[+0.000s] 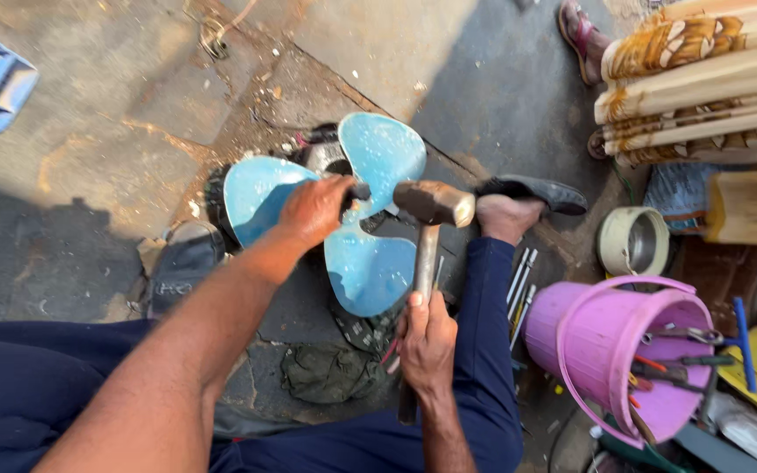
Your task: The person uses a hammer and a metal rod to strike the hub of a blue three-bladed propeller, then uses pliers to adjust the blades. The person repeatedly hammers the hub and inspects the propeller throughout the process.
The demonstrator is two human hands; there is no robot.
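Left hand fingers clamp the stiff, thin-bladed fan at its hub; right hand grips the heavy hammer handle

floor: cracked grey concrete, sunlit, hard shadows | right: pink bucket, metal bowl, folded patterned cloth

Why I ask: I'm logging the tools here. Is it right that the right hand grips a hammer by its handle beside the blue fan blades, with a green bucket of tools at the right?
Not quite: the bucket is pink-purple, not green, as the head view shows. The rest stands: the right hand grips the hammer by its handle beside the blue fan blades.
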